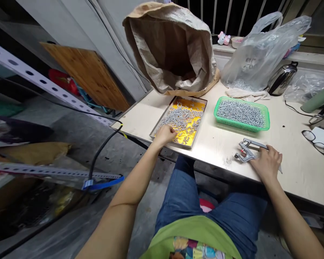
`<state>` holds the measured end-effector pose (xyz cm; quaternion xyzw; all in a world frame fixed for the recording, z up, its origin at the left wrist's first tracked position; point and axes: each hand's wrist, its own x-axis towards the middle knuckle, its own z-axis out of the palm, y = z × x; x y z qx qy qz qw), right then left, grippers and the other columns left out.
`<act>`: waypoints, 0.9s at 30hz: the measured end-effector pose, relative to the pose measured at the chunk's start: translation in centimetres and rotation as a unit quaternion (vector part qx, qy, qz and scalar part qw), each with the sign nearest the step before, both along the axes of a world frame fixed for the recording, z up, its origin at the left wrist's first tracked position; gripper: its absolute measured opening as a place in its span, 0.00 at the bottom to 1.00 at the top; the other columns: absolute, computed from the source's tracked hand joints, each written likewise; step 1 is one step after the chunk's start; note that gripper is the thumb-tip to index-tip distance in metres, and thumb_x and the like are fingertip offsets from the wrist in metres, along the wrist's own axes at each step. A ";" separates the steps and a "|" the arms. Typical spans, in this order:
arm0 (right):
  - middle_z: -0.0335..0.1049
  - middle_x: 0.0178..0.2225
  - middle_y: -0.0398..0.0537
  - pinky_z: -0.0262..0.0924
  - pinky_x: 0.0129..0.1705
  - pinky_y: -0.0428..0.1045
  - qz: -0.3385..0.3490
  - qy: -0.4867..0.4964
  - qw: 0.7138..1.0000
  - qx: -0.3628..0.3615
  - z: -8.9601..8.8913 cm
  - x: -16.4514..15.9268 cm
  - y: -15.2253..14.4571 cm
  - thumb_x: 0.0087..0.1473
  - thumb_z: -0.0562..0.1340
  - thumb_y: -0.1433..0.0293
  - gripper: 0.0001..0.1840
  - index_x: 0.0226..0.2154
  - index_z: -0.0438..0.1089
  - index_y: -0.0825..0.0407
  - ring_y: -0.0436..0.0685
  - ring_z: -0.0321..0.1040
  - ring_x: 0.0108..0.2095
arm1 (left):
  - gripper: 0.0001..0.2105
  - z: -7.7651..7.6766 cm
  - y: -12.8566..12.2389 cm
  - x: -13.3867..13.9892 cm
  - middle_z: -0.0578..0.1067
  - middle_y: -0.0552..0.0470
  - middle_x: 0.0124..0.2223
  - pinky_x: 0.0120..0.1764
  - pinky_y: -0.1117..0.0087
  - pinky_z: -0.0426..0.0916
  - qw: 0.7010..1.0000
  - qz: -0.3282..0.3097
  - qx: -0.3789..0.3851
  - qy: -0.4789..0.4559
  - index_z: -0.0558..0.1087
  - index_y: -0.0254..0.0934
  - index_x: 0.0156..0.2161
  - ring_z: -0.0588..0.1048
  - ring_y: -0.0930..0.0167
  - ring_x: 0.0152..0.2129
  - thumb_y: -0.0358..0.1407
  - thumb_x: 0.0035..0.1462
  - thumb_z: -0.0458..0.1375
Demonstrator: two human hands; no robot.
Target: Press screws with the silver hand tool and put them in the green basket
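Observation:
My left hand (pixel 164 135) is at the near left part of a shallow tray (pixel 191 146) with a yellow lining. Its fingers are pinched together; whatever is between them is hidden. Small silvery metal pieces (pixel 178 118), like screws or rivets, lie scattered over the lining. On the right, my right hand (pixel 268 162) is wrapped round the handles of grey metal pliers (pixel 248 153). Their head points left, just above or on the table near its front edge. Behind them stands a green plastic basket (pixel 241 126) heaped with similar small metal pieces (pixel 240 112).
A large open paper sack (pixel 172 50) stands behind the tray. To its right are a clear plastic bag (pixel 259 57), a cloth (pixel 248 94) and a steel kettle (pixel 283 77). Glasses (pixel 315 142) lie at the far right. A perforated metal rack (pixel 43 81) borders the left side.

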<state>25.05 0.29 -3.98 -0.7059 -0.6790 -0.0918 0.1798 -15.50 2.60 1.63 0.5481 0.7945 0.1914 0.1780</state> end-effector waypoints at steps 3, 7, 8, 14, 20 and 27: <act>0.62 0.52 0.69 0.46 0.57 0.72 0.004 0.002 1.000 -0.002 -0.1 0.1 0.0 0.48 0.54 0.42 0.38 0.42 0.71 0.59 0.73 0.57 0.52 | 0.11 -0.5 0.0 -0.7 0.65 0.54 0.15 0.27 0.70 0.56 0.998 -0.016 -0.058 0.033 0.65 0.39 0.13 0.68 0.69 0.21 0.32 0.39 0.61; 0.62 0.53 0.68 0.45 0.57 0.73 0.007 -0.001 1.000 0.015 0.0 0.2 0.0 0.49 0.55 0.44 0.35 0.43 0.70 0.57 0.73 0.56 0.53 | 0.12 -0.2 0.0 -0.4 0.66 0.53 0.15 0.28 0.69 0.58 0.999 0.001 -0.052 0.011 0.63 0.39 0.12 0.69 0.68 0.22 0.30 0.37 0.62; 0.62 0.53 0.68 0.44 0.57 0.74 0.009 -0.005 1.000 0.021 0.1 0.2 -0.1 0.49 0.54 0.44 0.35 0.44 0.70 0.57 0.73 0.56 0.54 | 0.11 0.0 -0.1 0.0 0.67 0.52 0.16 0.28 0.70 0.59 1.000 0.011 -0.025 -0.010 0.64 0.39 0.13 0.70 0.67 0.23 0.30 0.38 0.62; 0.58 0.56 0.71 0.36 0.60 0.77 0.045 -0.042 0.997 0.040 1.2 -1.7 -0.2 0.51 0.53 0.46 0.36 0.47 0.66 0.61 0.73 0.50 0.59 | 0.05 -0.6 -1.7 9.1 0.73 0.53 0.23 0.31 0.72 0.64 0.930 -0.021 0.100 -0.354 0.73 0.35 0.22 0.71 0.71 0.24 0.34 0.44 0.61; 0.51 0.62 0.72 0.28 0.61 0.76 0.075 -0.059 0.995 0.027 1.7 -4.1 0.0 0.53 0.52 0.49 0.35 0.52 0.60 0.61 0.72 0.41 0.64 | 0.06 -3.9 -3.2 19.0 0.74 0.52 0.23 0.30 0.72 0.65 0.855 -0.050 0.054 -0.513 0.74 0.33 0.24 0.71 0.73 0.22 0.34 0.44 0.64; 0.44 0.65 0.73 0.23 0.62 0.76 0.085 -0.073 0.994 0.018 1.8 -4.5 0.4 0.54 0.52 0.52 0.36 0.56 0.55 0.62 0.71 0.34 0.67 | 0.03 -5.0 -3.1 18.3 0.76 0.51 0.25 0.31 0.72 0.66 0.873 -0.068 0.059 -0.479 0.75 0.33 0.26 0.72 0.73 0.23 0.31 0.48 0.62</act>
